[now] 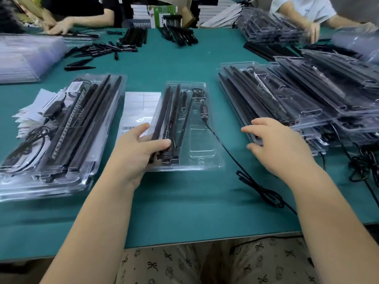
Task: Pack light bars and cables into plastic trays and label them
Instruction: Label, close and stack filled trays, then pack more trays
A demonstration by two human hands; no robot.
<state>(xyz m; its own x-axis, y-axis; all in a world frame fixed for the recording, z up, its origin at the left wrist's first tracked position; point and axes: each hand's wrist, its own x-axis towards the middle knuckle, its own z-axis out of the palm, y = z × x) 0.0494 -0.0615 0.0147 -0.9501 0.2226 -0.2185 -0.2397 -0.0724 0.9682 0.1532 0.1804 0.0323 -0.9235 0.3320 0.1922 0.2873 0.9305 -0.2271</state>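
The left hand [137, 146] grips the near ends of the black light bars [164, 124] in the clear tray [203, 156] at mid-worktop [184, 201]. The right hand [276, 144] hovers released, fingers spread, beside the filled-tray stack [307, 103]. A cable [242, 171] trails rightward from the tray; a label sheet [139, 107] lies left.

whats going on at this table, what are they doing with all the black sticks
A person is packing black light bars into a clear plastic tray on a green table. The left hand grips the tray's near left edge, thumb on the bars. The right hand hovers open, holding nothing, beside a stack of trays on the right. The tray's cable trails out over the table, not yet tucked in. A label sheet lies left of the tray, and another stack further left.
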